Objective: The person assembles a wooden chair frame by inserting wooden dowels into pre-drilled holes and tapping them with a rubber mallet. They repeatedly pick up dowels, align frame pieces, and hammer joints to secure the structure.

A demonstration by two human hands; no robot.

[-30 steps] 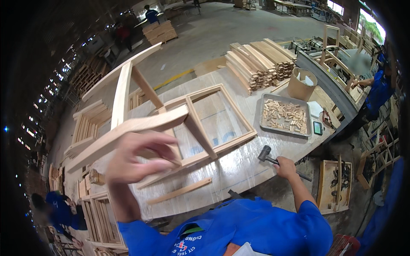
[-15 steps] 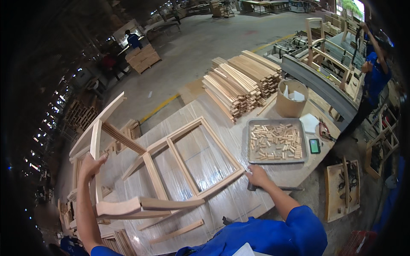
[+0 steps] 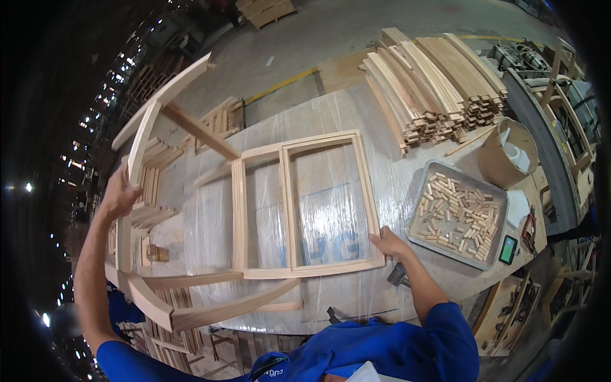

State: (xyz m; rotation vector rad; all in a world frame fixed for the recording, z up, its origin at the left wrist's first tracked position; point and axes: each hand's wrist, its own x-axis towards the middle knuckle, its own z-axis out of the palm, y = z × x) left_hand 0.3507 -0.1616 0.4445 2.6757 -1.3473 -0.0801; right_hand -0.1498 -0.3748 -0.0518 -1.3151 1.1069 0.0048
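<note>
A bare wooden chair frame lies on its back legs or side rails across the plastic-covered table, its curved parts toward the left. My left hand is closed around the upright rail at the frame's left end. At the opposite end, my right hand grips the near right corner of the rectangular panel, thumb on top. Just below that wrist rests a dark hammer head; my forearm hides its handle. A loose wooden strip lies partly behind the curved near leg.
Right of my hand stands a grey tray of wooden dowels. Beyond it are a brown tub, stacked slats, a green-screened device and red-handled pliers. More wooden frames stand past the table's left side.
The chair frame has turned slightly and sits flatter, with both hands still on it. My view has tilted down and left, so the tray and slats appear farther right.
</note>
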